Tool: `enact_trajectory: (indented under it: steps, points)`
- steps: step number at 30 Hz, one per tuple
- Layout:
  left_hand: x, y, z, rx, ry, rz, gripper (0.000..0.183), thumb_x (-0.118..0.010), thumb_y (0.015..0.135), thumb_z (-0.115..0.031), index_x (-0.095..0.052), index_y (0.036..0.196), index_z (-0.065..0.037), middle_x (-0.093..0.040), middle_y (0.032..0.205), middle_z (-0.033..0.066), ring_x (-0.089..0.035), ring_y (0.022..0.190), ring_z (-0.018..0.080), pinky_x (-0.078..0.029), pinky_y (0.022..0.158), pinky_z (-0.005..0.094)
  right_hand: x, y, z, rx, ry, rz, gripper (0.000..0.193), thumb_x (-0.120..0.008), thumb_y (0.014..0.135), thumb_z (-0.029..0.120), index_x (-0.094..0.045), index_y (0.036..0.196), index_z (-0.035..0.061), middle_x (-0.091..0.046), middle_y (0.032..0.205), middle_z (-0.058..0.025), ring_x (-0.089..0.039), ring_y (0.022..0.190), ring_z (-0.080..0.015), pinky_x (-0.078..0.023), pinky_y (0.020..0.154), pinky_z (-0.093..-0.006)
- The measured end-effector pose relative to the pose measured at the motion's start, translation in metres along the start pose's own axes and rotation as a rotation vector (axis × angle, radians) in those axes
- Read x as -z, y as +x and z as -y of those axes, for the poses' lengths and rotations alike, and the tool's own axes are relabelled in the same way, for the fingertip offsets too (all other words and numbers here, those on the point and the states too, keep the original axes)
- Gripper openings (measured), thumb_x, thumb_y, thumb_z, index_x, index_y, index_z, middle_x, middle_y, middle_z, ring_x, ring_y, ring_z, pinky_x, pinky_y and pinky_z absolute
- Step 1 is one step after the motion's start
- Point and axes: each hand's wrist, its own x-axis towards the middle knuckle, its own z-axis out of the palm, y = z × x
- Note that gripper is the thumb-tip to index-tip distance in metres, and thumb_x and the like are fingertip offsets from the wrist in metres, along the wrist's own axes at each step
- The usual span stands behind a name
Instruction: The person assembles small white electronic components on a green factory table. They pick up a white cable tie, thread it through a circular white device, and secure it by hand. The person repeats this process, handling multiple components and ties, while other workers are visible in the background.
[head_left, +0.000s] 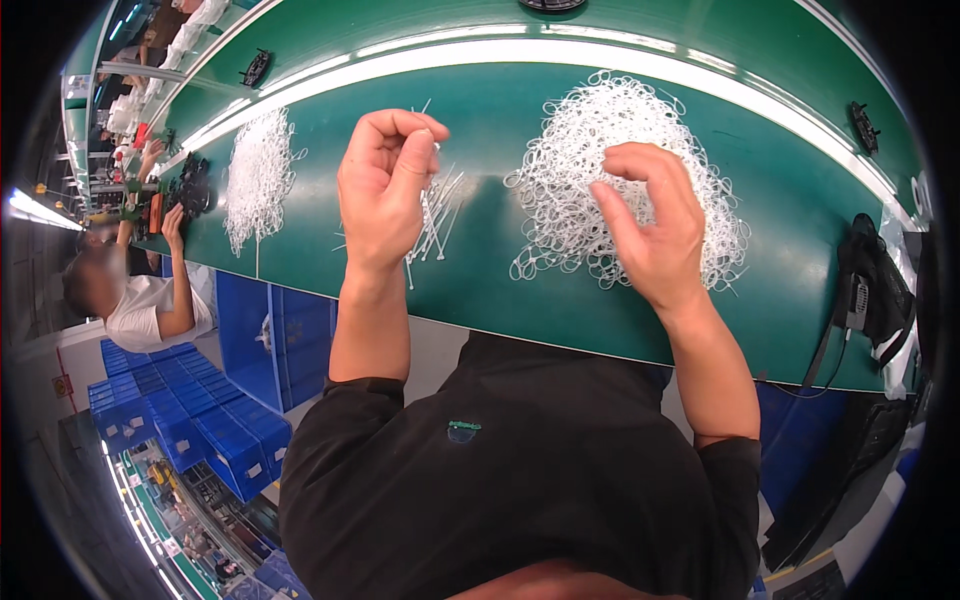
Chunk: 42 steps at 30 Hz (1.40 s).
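- The green table (480, 270) stretched smooth and glossy across the view.
- White plastic-looking loops (600, 120) made a tangled mound right of centre.
- The right hand (655, 220) curved over it — thumb and fingers apart.
- The left hand (385, 190) was raised, thumb pressed to forefinger — whether around anything, I could not tell.
- Straight, thin white ties (437, 222) lay beside it, slanting away rightward, heads mostly nearer the person.

A green worktable (800, 270) is stretching beneath the left hand (380, 190) and right hand (660, 215), a pale strip (600, 55) is running beyond them, blue crates (190, 405) are standing left of both, and a strip light (42, 210) is glowing farther left.
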Motion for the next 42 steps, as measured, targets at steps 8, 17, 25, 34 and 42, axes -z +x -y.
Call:
enact_trajectory:
  steps: [8, 17, 25, 34, 42]
  points:
    - [-0.064, -0.013, 0.01, 0.321, -0.717, 0.218, 0.012, -0.06, 0.099, -0.001, -0.057, 0.11, 0.004, -0.068, 0.103, 0.0161, -0.068, 0.083, 0.0166, -0.061, 0.075, 0.0315, -0.006, -0.005, 0.004, 0.019, 0.148, 0.096, 0.02, -0.076, 0.077, 0.0, -0.065, 0.093, 0.0048, -0.069, 0.094, -0.0104, -0.067, 0.085, -0.0287, -0.054, 0.072, -0.0384]
    - [-0.084, -0.018, 0.022, 0.173, -0.311, 0.069, 0.014, -0.066, 0.096, -0.002, -0.061, 0.107, 0.004, -0.07, 0.096, 0.0104, -0.067, 0.079, 0.0117, -0.059, 0.07, 0.0261, -0.004, -0.005, 0.003, -0.024, 0.079, 0.035, 0.012, -0.071, 0.08, -0.003, -0.065, 0.087, 0.0041, -0.066, 0.08, -0.0086, -0.065, 0.074, -0.0264, -0.052, 0.064, -0.0366]
    - [-0.091, -0.025, 0.035, 0.306, -0.665, 0.087, 0.012, -0.062, 0.099, -0.002, -0.06, 0.11, 0.0, -0.066, 0.1, 0.0112, -0.066, 0.08, 0.0144, -0.059, 0.069, 0.0288, -0.002, -0.003, 0.001, -0.098, 0.098, 0.012, 0.011, -0.07, 0.081, -0.001, -0.066, 0.089, 0.0048, -0.067, 0.081, -0.0084, -0.065, 0.075, -0.0273, -0.051, 0.066, -0.038]
    - [-0.08, -0.02, 0.045, 0.429, -0.913, 0.164, 0.013, -0.064, 0.097, -0.002, -0.06, 0.11, -0.001, -0.067, 0.1, 0.0108, -0.064, 0.077, 0.0138, -0.055, 0.063, 0.0269, 0.0, -0.006, 0.004, -0.254, 0.28, 0.21, 0.008, -0.07, 0.086, 0.002, -0.067, 0.093, 0.0041, -0.072, 0.083, -0.0086, -0.071, 0.076, -0.023, -0.055, 0.069, -0.0329]
    - [-0.085, -0.026, 0.038, 0.319, -0.817, 0.067, 0.016, -0.067, 0.094, 0.001, -0.061, 0.109, 0.0, -0.067, 0.097, 0.009, -0.062, 0.074, 0.0105, -0.051, 0.06, 0.0229, 0.001, -0.006, 0.001, -0.411, 0.553, 0.289, 0.011, -0.07, 0.087, 0.002, -0.067, 0.098, 0.0014, -0.073, 0.087, -0.0094, -0.072, 0.08, -0.0161, -0.056, 0.072, -0.029]
